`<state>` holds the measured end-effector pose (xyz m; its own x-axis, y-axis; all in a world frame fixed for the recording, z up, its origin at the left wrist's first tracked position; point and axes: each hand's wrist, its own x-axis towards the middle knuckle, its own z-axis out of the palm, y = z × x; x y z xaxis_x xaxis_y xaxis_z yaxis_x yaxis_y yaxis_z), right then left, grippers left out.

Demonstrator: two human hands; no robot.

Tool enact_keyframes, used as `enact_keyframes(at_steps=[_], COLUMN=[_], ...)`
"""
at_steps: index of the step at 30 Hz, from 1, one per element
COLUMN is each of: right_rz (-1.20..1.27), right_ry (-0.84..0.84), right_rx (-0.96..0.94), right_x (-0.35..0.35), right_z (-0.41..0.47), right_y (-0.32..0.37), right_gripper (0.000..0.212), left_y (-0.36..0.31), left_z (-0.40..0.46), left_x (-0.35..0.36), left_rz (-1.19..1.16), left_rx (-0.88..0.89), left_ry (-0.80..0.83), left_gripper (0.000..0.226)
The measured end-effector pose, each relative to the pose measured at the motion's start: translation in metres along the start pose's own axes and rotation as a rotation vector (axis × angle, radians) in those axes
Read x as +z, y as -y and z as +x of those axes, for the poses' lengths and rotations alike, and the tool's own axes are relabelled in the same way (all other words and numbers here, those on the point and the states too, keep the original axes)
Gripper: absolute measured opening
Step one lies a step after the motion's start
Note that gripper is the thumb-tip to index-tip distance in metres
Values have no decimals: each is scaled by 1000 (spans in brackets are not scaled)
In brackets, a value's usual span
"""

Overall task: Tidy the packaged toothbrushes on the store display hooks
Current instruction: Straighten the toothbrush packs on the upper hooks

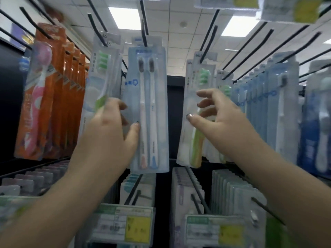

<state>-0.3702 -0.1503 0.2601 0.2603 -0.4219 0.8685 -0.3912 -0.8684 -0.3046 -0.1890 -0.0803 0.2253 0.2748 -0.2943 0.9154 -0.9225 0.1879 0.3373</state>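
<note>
- I see a hook display (265, 42) filling the view, black hooks jutting toward me and packs hanging in rows.
- Orange packs (59, 97) hang far left, the front one holding a pink brush; blue packs (279, 111) line the right.
- More packs (231, 192) sit on the lower hooks, with yellow-green price tags (138, 230) in front.
- The twin pack (148, 111), two pale brushes in blue card, hangs on a centre hook, tilted slightly.
- My left hand (111, 133) grips the twin pack's left edge, thumb pressed on its front, fingers curled behind.
- A green-brush pack (100, 83) hangs just left of it, touching that hand's knuckles.
- My right hand (218, 120) pinches the right green pack (195, 122), thumb on the front and fingers loosely spread around its edge.
</note>
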Motion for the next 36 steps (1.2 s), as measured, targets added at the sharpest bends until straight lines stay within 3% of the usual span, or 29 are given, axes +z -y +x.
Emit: enact_keyframes(at_steps=[4,8,13,17,19,22,28,31,36], right_rz=[33,152,319,337,329,337,429,480,538], right_ry=[-84,-21,79,51,27,17,17,13,0], right_rx=[84,242,412,412,377,320,253,215,198], right_x=[-13,-15,-6,-3,-3,-6,-14,-19,-29], right_z=[0,9,21,23,21,19,15,12,4], right_y=[-16,-27,-34,-32,-29,-24,-18,-10,4], right_gripper=[43,60,60,27,16,13,9,15,13], left_y=[-21,-53,-90,-98,-95,-90,-92,-96,-101], left_z=[-8,-5,12,38,44,44,42,39,34], left_x=[0,14,47,64,70,75,67,59,47], left_rz=[70,-115,-185,-283,-314,-458,-715,-801,-883], left_rx=[270,474,214,-91,-200,-235,-323,-288,-222], left_ry=[-147,-64,215,312,361,327,207,181,142], left_gripper=[28,27,47,23,25,30,18,8,12])
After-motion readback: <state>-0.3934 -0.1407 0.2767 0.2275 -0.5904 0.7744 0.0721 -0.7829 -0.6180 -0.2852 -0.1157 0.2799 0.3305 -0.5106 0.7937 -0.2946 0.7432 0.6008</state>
